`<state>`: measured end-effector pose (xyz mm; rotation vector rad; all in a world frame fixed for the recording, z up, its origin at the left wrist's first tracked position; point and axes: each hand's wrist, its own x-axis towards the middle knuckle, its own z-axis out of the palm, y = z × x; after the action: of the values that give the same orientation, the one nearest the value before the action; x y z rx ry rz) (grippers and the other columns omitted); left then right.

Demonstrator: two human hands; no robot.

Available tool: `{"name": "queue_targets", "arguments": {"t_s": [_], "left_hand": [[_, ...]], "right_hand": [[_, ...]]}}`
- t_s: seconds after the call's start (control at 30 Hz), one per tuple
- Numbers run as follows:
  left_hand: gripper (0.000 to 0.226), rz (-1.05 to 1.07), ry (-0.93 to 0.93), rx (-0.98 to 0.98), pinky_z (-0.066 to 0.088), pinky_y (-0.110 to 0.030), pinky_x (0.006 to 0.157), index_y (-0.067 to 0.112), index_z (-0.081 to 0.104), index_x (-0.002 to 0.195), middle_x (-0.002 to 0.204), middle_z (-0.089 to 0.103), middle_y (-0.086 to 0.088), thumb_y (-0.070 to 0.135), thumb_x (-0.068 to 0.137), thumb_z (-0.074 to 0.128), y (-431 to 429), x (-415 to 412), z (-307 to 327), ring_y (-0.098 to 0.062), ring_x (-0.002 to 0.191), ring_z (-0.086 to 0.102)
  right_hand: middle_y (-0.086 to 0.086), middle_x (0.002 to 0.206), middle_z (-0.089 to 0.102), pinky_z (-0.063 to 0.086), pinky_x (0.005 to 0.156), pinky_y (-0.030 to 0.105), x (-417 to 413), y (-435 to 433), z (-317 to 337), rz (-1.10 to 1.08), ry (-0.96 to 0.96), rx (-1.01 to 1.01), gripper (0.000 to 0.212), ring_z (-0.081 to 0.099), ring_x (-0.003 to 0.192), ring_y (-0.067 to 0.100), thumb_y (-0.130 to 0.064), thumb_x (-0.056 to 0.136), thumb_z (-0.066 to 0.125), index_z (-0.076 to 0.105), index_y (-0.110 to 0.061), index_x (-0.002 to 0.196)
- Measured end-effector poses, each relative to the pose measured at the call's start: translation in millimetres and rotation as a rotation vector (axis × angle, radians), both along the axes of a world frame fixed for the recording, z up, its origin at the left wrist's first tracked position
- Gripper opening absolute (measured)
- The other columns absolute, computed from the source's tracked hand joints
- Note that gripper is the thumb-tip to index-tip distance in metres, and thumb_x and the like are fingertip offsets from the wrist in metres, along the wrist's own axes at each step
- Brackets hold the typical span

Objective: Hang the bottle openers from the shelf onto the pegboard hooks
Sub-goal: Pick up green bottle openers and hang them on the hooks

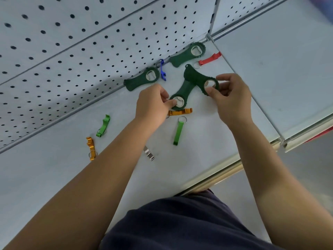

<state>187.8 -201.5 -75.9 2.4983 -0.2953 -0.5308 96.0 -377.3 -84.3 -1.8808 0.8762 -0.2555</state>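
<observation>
So the person is standing at a pale shelf (54,170) with a white pegboard (72,42) rising behind it, and both hands are busy with the big dark green bottle openers. The left hand (153,103) is pinching the round head of one dark green opener (182,94), thumb pressing right on the metal ring end, fingers curled in around it. The right hand (232,94) is doing the same with a second dark green opener (198,78), thumb and fingertips closing on its ring end. The two openers are crossing each other between the hands, handles overlapping, and I can't tell whether they're lifted off the shelf or dragging on it.

No real containers here, the shelf itself is holding everything. Two more dark green ones are lying back by the pegboard: one (142,79) left of the hands and one (189,55) nearer the corner. A small blue keychain opener (162,71) is sitting between those two, right at the pegboard's foot. A red one (210,59) is resting by the shelf's right edge. Closer in, an orange one (180,112) is lying just under the left hand, a light green one (179,130) below that, another light green one (103,125) and another orange one (91,147) off to the left, and a silver one (149,153) is peeking out beside the left forearm.
</observation>
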Motion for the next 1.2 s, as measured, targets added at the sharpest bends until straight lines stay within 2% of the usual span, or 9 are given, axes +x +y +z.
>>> {"name": "queue_targets", "arguments": {"t_s": [0.13, 0.23, 0.4, 0.53, 0.67, 0.8, 0.9, 1.0, 1.2], "left_hand": [[0.027, 0.034, 0.024, -0.015, 0.049, -0.019, 0.069, 0.011, 0.071, 0.111, 0.096, 0.069, 0.0, 0.027, 0.09, 0.075, -1, 5, 1, -0.012, 0.084, 0.063], [0.019, 0.041, 0.052, -0.033, 0.042, -0.013, 0.061, 0.011, 0.073, 0.108, 0.094, 0.068, 0.0, 0.022, 0.092, 0.072, 3, 5, 2, -0.01, 0.079, 0.06], [0.016, 0.048, 0.058, -0.042, 0.047, -0.023, 0.072, 0.009, 0.072, 0.107, 0.095, 0.068, -0.003, 0.019, 0.095, 0.069, 12, 2, 5, -0.014, 0.082, 0.061], [0.016, 0.063, -0.051, -0.077, 0.049, -0.026, 0.074, 0.008, 0.072, 0.106, 0.098, 0.071, -0.005, 0.02, 0.096, 0.068, 30, -4, 8, -0.016, 0.084, 0.063], [0.011, 0.138, -0.19, -0.104, 0.04, -0.017, 0.065, 0.01, 0.07, 0.103, 0.092, 0.066, 0.001, 0.018, 0.097, 0.065, 57, -12, 15, -0.015, 0.082, 0.062], [0.009, 0.228, -0.267, -0.242, 0.049, -0.023, 0.068, 0.008, 0.071, 0.099, 0.087, 0.068, 0.003, 0.014, 0.095, 0.066, 95, -25, 31, -0.019, 0.082, 0.065], [0.006, 0.345, -0.256, -0.424, 0.062, -0.038, 0.073, 0.011, 0.072, 0.095, 0.085, 0.072, 0.003, 0.015, 0.093, 0.068, 127, -42, 53, -0.019, 0.078, 0.071], [0.005, 0.447, -0.237, -0.609, 0.059, -0.02, 0.065, 0.011, 0.07, 0.097, 0.092, 0.074, -0.003, 0.014, 0.095, 0.067, 162, -66, 82, -0.019, 0.08, 0.074], [0.006, 0.523, -0.294, -0.725, 0.06, -0.021, 0.077, 0.019, 0.071, 0.098, 0.096, 0.076, 0.001, 0.014, 0.095, 0.068, 255, -111, 131, -0.011, 0.083, 0.074]], "right_hand": [[-0.006, 0.091, 0.069, 0.057, 0.078, 0.025, -9, 3, 4, -0.074, -0.019, 0.047, 0.024, 0.062, 0.08, 0.008, -0.03, 0.089, 0.076, 0.069, -0.019, 0.11], [-0.008, 0.087, 0.069, 0.053, 0.073, 0.022, -20, 9, 9, -0.092, -0.026, 0.075, 0.019, 0.061, 0.076, 0.007, -0.029, 0.091, 0.073, 0.071, -0.018, 0.106], [-0.005, 0.086, 0.07, 0.05, 0.069, 0.021, -38, 21, 21, -0.091, -0.026, 0.075, 0.02, 0.062, 0.076, 0.009, -0.03, 0.093, 0.071, 0.071, -0.017, 0.108], [0.005, 0.087, 0.072, 0.054, 0.067, 0.028, -51, 33, 37, -0.106, -0.074, 0.083, 0.008, 0.06, 0.074, 0.015, -0.029, 0.094, 0.07, 0.071, -0.023, 0.1], [0.008, 0.089, 0.073, 0.054, 0.068, 0.032, -63, 49, 56, -0.099, -0.135, 0.092, 0.005, 0.059, 0.073, 0.017, -0.028, 0.095, 0.068, 0.071, -0.029, 0.092], [-0.003, 0.088, 0.074, 0.06, 0.078, 0.035, -71, 70, 79, -0.016, -0.202, 0.076, 0.006, 0.068, 0.085, 0.024, -0.029, 0.096, 0.067, 0.073, -0.029, 0.096], [-0.004, 0.082, 0.071, 0.059, 0.064, 0.024, -75, 93, 95, 0.042, -0.248, 0.09, 0.007, 0.065, 0.07, 0.01, -0.03, 0.096, 0.067, 0.074, -0.028, 0.097], [-0.002, 0.08, 0.072, 0.057, 0.058, 0.023, -80, 122, 111, 0.091, -0.277, 0.112, 0.009, 0.07, 0.07, 0.01, -0.027, 0.096, 0.067, 0.075, -0.025, 0.1], [0.009, 0.077, 0.073, 0.053, 0.049, 0.027, -89, 205, 135, 0.252, -0.366, 0.17, 0.012, 0.063, 0.051, 0.018, -0.018, 0.095, 0.068, 0.076, -0.017, 0.104]]}}
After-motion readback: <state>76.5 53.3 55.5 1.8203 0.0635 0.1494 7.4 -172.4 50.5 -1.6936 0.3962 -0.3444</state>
